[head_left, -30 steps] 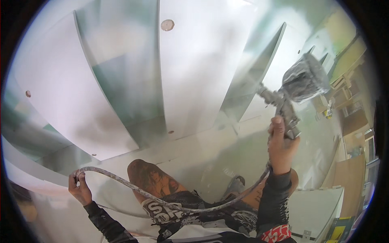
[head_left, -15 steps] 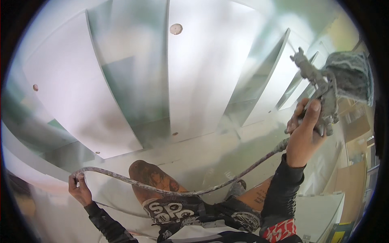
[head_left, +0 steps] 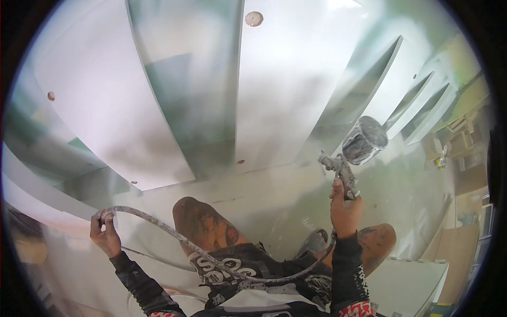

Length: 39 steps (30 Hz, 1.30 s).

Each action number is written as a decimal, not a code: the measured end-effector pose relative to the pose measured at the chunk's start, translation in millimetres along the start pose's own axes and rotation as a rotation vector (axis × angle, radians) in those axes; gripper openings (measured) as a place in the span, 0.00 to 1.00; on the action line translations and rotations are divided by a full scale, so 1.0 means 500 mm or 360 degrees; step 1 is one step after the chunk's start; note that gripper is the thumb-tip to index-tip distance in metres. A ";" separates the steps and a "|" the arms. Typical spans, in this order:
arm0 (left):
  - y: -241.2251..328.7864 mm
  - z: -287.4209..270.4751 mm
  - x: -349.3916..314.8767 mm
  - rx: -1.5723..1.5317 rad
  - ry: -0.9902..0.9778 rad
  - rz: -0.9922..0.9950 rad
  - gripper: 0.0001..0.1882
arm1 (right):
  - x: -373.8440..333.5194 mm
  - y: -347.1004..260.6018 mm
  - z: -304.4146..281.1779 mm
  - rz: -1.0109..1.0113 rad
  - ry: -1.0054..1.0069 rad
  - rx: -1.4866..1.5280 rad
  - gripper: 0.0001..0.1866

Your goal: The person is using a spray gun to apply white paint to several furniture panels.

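In my right hand [head_left: 346,214] is a paint-crusted spray gun [head_left: 342,171], its grip wrapped by my fingers. A cup [head_left: 365,140] on top of the gun is coated in grey and white paint. From the gun a spattered air hose [head_left: 211,260] sags across my lap toward the left. My left hand [head_left: 106,232] pinches that hose at its bend, well off to the left side. Beyond the gun stands a tall white panel [head_left: 288,90] with a round hole near its top; the gun is apart from it.
Another white panel [head_left: 105,95] stands at the left, with narrower upright ones [head_left: 417,103] at the right. Between them are greenish recesses [head_left: 195,105]. A low white box [head_left: 409,285] sits at my right, near wooden shelving [head_left: 470,174]. A haze hangs over the floor.
My right hand has brought the spray gun down and to the left, closer to my body. The hose now droops lower over my lap. My left hand has hardly moved.
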State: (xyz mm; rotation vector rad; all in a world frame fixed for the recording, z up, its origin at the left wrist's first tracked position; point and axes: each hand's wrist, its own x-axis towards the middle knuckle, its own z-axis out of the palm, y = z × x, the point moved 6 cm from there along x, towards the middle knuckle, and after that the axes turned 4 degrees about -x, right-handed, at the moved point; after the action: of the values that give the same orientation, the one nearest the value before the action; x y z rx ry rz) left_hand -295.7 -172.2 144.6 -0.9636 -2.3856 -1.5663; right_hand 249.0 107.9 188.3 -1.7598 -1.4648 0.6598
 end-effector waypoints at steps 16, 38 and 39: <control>0.016 0.036 0.011 0.0076 -0.0051 0.0015 0.11 | 0.008 0.193 0.148 -0.0077 -0.0359 -0.0516 0.23; 0.016 0.014 -0.009 -0.0045 0.0016 0.0000 0.13 | 0.035 -0.340 -0.192 -0.0613 0.0496 0.0619 0.14; 0.011 0.017 -0.013 -0.0086 -0.0013 -0.0019 0.14 | 0.035 -0.349 -0.199 -0.0675 0.0531 0.0678 0.15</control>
State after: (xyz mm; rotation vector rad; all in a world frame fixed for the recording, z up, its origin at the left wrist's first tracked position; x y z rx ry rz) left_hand -285.4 -166.6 142.0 -0.9695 -2.3703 -1.6419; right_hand 226.4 116.2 388.4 -1.1225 -1.2915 0.3928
